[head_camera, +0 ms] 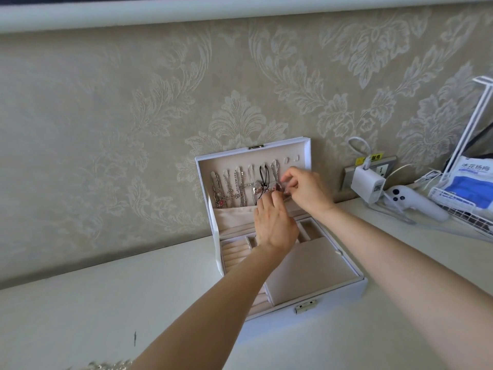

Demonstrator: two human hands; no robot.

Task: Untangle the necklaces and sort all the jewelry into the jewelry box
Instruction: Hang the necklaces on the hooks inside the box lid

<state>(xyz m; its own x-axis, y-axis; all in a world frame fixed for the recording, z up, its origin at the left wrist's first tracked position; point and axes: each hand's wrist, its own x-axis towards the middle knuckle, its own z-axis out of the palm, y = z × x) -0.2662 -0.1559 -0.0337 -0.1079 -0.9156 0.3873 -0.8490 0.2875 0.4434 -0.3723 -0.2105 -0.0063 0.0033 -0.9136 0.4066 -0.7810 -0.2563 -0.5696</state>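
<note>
Six necklaces hang in the jewelry box lid; a silver pile remains unsorted. My right hand pinches a chain; my left hand hides its grip.

Look right: the blue-and-white packet in the wire basket carries four blue Chinese characters across its top, roughly 冰花杨梅. The small print beneath is too fine to read. Above the socket, a yellow sticker ends in 触电, and a cable covers its start. The white charger shows a QR code.
</note>
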